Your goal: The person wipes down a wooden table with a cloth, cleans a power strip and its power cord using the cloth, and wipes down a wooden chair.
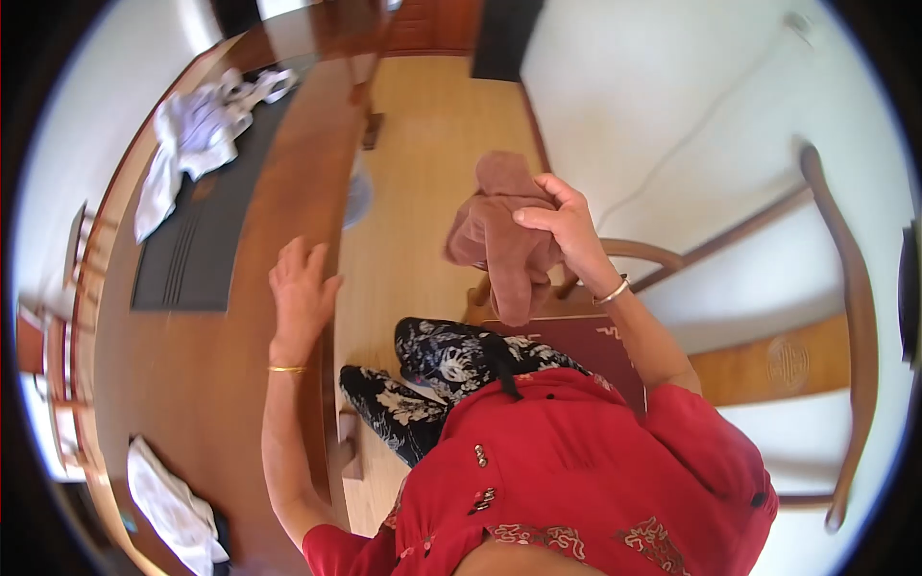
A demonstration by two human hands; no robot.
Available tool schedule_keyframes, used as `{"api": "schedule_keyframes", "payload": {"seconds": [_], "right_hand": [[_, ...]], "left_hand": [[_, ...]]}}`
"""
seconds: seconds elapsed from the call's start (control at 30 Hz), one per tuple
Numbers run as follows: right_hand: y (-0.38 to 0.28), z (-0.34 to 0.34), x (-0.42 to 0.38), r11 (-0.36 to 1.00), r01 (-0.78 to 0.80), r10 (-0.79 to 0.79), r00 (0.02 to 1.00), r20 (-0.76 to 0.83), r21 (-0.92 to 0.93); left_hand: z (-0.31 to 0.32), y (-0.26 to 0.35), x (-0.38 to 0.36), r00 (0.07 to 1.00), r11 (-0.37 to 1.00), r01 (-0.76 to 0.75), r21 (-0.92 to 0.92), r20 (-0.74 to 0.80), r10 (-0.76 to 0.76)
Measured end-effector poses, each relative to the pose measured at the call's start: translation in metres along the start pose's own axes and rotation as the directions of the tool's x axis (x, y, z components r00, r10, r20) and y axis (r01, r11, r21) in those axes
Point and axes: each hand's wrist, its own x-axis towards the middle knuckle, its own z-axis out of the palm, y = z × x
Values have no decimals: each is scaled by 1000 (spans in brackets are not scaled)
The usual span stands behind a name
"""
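Observation:
A bunched brown cloth point(509, 240) hangs from my right hand point(567, 226), pinched between the thumb and fingers, above the floor and beside the wooden chair. My left hand point(303, 288) is over the near edge of the brown table point(279, 192), fingers apart, holding nothing. Whether it touches the table I cannot tell. A bracelet is on each wrist.
White and lilac cloths point(202, 130) lie on a dark mat point(187, 245) on the table. Another white cloth point(173, 504) is at the lower left. A wooden chair point(845, 317) stands right, a clear bin point(358, 192) beyond the table edge.

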Motion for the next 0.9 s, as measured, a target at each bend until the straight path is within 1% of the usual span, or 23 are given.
{"api": "schedule_keyframes", "payload": {"seconds": [0.03, 0.07, 0.1, 0.13, 0.17, 0.2, 0.27, 0.3, 0.37, 0.4, 0.43, 0.47, 0.5, 0.53, 0.6, 0.67, 0.73, 0.8, 0.83, 0.87, 0.9], "right_hand": [[0, -12, -5, 989, 132, -135, 990, -47, -64], [12, -27, -6, 987, 143, -149, 985, -85, -73], [34, -41, -3, 935, 158, -202, 973, -111, -318], [55, -55, -4, 830, 145, -246, 962, -121, -539], [60, -55, -10, 674, 151, -322, 941, -103, -723], [66, -55, -12, 673, 138, -319, 941, -116, -727], [66, -52, -14, 516, 129, -354, 932, -74, -847], [68, -54, -20, 525, 110, -345, 934, -93, -844], [70, -67, -25, 236, 205, -435, 896, 85, -950], [68, -85, -42, 150, 202, -477, 872, 108, -968], [66, -98, -56, 65, 188, -494, 859, 132, -980], [64, -117, -67, -1, 133, -496, 860, 115, -991], [52, -131, -79, -43, 35, -457, 888, 51, -998], [50, -158, -87, -125, -34, -474, 880, 30, -992], [48, -230, -94, -222, -250, -388, 909, -150, -943], [21, -254, -122, -205, -250, -482, 867, -124, -946], [-11, -230, -131, -351, -267, -650, 759, 29, -897], [-50, -213, -128, -403, -313, -805, 568, 170, -860], [-80, -219, -129, -526, -330, -809, 478, 342, -784], [-109, -223, -133, -552, -361, -815, 423, 395, -752], [-135, -224, -138, -544, -381, -829, 382, 409, -748]], "left_hand": [[8, -12, -2, 998, 995, 44, 84, 51, -48], [12, -18, -3, 999, 997, 5, 71, 49, -9], [16, -25, -3, 997, 993, 53, 105, 52, -59], [18, -26, -3, 992, 984, 105, 144, 57, -114], [19, -26, -3, 993, 987, 84, 136, 67, -93], [20, -28, -6, 992, 984, 96, 149, 72, -107], [21, -33, -8, 990, 982, 107, 158, 71, -119], [22, -36, -10, 995, 985, 81, 149, 52, -90], [28, -41, -15, 999, 992, 45, 117, 17, -47], [27, -43, -23, 997, 990, 62, 126, 46, -68], [26, -39, -20, 997, 991, 59, 122, 42, -64], [25, -37, -19, 998, 992, 53, 116, 40, -58], [25, -38, -20, 997, 991, 53, 119, 57, -60], [24, -38, -18, 997, 992, 51, 116, 49, -57], [23, -38, -14, 997, 992, 52, 118, 51, -58], [19, -33, -13, 996, 991, 62, 120, 55, -69], [18, -30, -11, 996, 991, 66, 119, 56, -73], [21, -31, -15, 994, 990, 61, 127, 83, -72], [21, -31, -15, 994, 990, 59, 129, 79, -70], [22, -31, -15, 995, 990, 55, 132, 74, -65], [22, -34, -16, 995, 990, 38, 135, 83, -49]]}}
